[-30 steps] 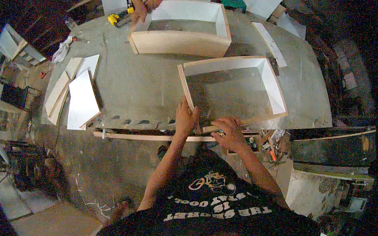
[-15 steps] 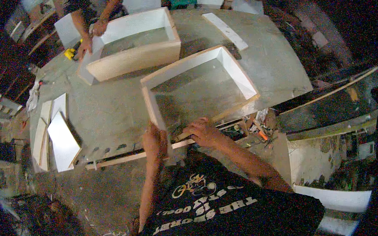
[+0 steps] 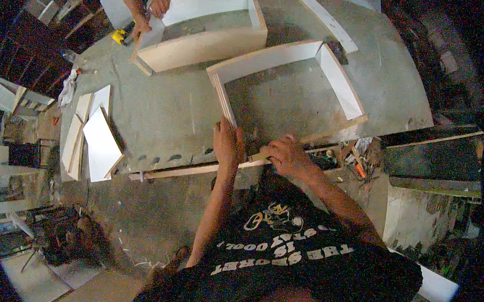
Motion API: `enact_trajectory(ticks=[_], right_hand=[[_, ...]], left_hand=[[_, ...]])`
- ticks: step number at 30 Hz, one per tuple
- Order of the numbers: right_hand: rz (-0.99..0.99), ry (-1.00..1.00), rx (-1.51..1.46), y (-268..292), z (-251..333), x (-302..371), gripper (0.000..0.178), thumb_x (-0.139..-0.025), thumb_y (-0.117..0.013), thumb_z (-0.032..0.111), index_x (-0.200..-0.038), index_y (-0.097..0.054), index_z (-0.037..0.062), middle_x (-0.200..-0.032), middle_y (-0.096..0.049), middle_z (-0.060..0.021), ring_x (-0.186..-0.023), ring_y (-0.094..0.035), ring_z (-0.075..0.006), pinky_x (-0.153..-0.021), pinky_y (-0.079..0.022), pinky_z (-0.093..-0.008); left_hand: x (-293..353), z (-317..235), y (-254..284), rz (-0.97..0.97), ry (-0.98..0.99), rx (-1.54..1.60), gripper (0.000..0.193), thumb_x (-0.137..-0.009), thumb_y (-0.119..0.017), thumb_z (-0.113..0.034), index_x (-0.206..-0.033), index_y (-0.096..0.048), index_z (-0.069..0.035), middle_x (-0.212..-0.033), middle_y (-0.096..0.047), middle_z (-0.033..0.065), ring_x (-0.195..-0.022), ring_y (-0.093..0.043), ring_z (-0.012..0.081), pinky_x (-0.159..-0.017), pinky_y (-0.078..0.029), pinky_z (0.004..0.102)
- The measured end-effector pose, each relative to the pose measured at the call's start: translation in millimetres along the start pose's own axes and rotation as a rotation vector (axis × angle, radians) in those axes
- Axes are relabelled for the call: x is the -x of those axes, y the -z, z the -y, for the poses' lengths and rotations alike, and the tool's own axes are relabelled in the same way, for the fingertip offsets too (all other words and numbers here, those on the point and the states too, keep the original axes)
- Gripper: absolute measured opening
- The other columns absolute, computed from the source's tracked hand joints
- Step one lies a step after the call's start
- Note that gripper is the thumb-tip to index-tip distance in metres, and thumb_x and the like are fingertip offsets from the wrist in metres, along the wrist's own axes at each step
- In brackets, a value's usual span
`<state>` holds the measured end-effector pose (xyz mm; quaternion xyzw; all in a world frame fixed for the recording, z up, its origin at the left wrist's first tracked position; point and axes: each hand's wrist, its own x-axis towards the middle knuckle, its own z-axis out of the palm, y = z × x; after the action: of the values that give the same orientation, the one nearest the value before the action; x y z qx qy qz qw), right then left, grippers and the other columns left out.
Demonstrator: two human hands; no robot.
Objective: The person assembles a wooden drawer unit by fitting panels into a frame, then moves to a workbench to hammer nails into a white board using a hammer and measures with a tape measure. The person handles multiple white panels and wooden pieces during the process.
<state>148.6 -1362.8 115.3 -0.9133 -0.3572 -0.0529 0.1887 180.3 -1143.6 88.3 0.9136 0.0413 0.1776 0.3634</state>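
Observation:
A rectangular wooden box frame (image 3: 343,88), white inside with pale raw edges, lies on the grey table near its front edge. My left hand (image 3: 228,143) is closed around the near end of the frame's left board (image 3: 223,94). To its right, my right hand (image 3: 289,156) has its fingers curled over the near board (image 3: 332,131), close to the near left corner. That corner is partly hidden by my hands.
Across the grey table (image 3: 161,118), a co-worker's hands (image 3: 142,26) hold a second box frame (image 3: 209,49), beside a yellow tool (image 3: 118,36). White boards (image 3: 99,142) lie left; a white strip (image 3: 330,24) lies far right. Loose tools (image 3: 358,163) sit at the near right edge.
The whole scene has shifted up and to the right in the picture as the view tilted. Both my hands keep their places on the frame.

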Motion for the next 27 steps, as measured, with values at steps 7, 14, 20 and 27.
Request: enact_trajectory(ticks=[7,14,20,27], right_hand=[[-0.002,0.020,0.006,3.4,5.4,-1.6,0.034,-0.081,-0.070,0.015,-0.114,-0.069,0.0192,-0.104,-0.068,-0.0026,-0.102,-0.064,-0.0245,-0.099,-0.042,-0.0472],[0.033,0.020,0.001,6.9,-6.6,2.8,0.036,-0.079,-0.069,0.014,-0.115,-0.069,0.0205,-0.106,-0.068,-0.0034,-0.102,-0.064,-0.0280,-0.098,-0.043,-0.0460],[-0.021,0.052,0.024,17.9,-32.5,2.6,0.036,-0.079,-0.068,0.013,-0.114,-0.070,0.0198,-0.102,-0.068,-0.0031,-0.101,-0.065,-0.0282,-0.096,-0.045,-0.0455],[-0.022,0.021,0.026,22.1,-41.8,-4.3,0.030,-0.079,-0.069,0.013,-0.109,-0.072,0.0176,-0.099,-0.069,-0.0022,-0.098,-0.066,-0.0241,-0.097,-0.045,-0.0439]], left_hand=[[-6.9,-3.2,-11.3,-0.025,0.108,0.086,0.054,-0.086,-0.064,-0.013,-0.136,-0.047,0.001,-0.122,-0.055,0.0272,-0.109,-0.056,0.0485,-0.092,-0.050,0.0523],[-10.6,-13.0,-20.1,-0.046,0.149,0.090,0.056,-0.086,-0.064,-0.013,-0.137,-0.047,0.000,-0.125,-0.055,0.0252,-0.112,-0.055,0.0475,-0.093,-0.049,0.0521],[-30.7,-26.2,-49.3,-0.038,0.172,0.156,0.057,-0.084,-0.065,-0.013,-0.137,-0.046,-0.002,-0.125,-0.054,0.0257,-0.109,-0.055,0.0479,-0.091,-0.049,0.0534],[-37.5,-27.6,-61.1,-0.014,0.171,0.224,0.067,-0.081,-0.070,-0.016,-0.139,-0.042,0.001,-0.121,-0.054,0.0260,-0.110,-0.053,0.0483,-0.090,-0.047,0.0532]])
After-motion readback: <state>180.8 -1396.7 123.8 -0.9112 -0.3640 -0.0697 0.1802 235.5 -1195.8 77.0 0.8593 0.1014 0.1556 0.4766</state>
